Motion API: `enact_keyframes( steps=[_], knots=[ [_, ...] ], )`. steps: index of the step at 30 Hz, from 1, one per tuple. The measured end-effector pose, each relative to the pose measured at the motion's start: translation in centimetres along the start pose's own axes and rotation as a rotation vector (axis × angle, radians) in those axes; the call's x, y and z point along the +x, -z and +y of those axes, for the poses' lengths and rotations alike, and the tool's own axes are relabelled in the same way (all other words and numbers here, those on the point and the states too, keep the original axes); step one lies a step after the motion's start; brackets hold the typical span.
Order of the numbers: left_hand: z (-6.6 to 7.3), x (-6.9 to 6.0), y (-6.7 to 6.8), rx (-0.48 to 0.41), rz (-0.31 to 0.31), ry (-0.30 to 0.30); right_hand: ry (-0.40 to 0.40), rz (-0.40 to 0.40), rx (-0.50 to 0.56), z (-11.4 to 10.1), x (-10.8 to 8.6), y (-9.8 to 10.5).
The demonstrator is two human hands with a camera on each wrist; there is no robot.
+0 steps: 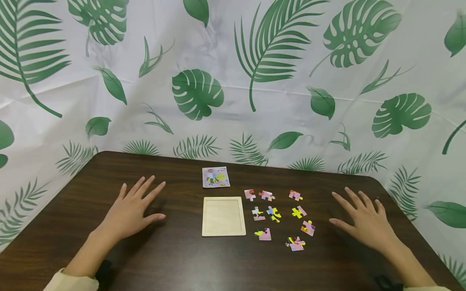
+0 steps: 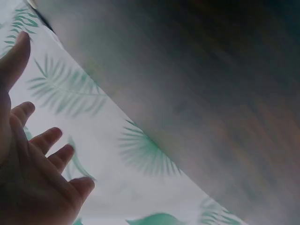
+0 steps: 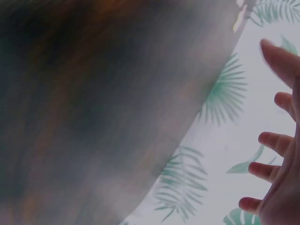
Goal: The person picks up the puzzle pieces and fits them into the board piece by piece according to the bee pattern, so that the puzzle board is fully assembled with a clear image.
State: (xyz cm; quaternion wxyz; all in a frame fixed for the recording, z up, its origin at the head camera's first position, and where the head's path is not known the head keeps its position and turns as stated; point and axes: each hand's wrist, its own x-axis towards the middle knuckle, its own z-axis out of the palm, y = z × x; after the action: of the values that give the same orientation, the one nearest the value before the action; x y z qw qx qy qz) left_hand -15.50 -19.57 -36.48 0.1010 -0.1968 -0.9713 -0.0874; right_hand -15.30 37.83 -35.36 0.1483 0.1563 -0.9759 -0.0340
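My left hand (image 1: 129,212) is spread, palm down, over the left part of the table, fingers apart and holding nothing. On the other side my right hand (image 1: 365,222) is spread the same way, nearest to the loose jigsaw pieces. Between the hands lies a square wooden puzzle tray (image 1: 223,216) with its pale base showing. Behind it is a small picture card (image 1: 216,177) with a bee on it. Several jigsaw pieces, among them a yellow one (image 1: 299,211) and a pink one (image 1: 265,234), lie scattered right of the tray. Both wrist views show outstretched fingers.
The dark brown wooden table (image 1: 174,258) has rounded far corners. Behind it hangs a white cloth (image 1: 233,121) printed with green leaves, close to the table's far edge.
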Motion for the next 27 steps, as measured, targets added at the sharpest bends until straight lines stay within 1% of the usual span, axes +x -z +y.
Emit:
enact_keyframes(
  steps=[2, 5, 8, 12, 17, 23, 27],
  knots=[
    [0.7, 0.5, 0.0, -0.023, 0.009, -0.027, 0.017, 0.004, 0.017, -0.5, 0.4, 0.2],
    [1.8, 1.2, -0.2, -0.049, 0.012, -0.046, 0.036, -0.015, 0.071, -1.5, 1.2, 0.5],
    [3.2, 2.1, -0.5, -0.087, -0.011, -0.048, 0.046, -0.053, 0.144, -2.7, 2.2, 0.7],
    [4.8, 3.2, -0.9, -0.143, -0.078, -0.053, 0.073, -0.082, 0.234, -4.2, 3.5, 0.5],
    [6.3, 4.4, -1.4, -0.229, -0.164, -0.051, 0.127, -0.127, 0.345, -5.7, 5.3, 0.0],
    [7.3, 5.4, -1.8, -0.307, -0.245, -0.034, 0.159, -0.229, 0.498, -7.2, 7.4, -0.4],
    [7.6, 5.7, -2.1, -0.33, -0.278, -0.014, 0.141, -0.283, 0.573, -8.1, 8.9, -0.8]
  ],
)
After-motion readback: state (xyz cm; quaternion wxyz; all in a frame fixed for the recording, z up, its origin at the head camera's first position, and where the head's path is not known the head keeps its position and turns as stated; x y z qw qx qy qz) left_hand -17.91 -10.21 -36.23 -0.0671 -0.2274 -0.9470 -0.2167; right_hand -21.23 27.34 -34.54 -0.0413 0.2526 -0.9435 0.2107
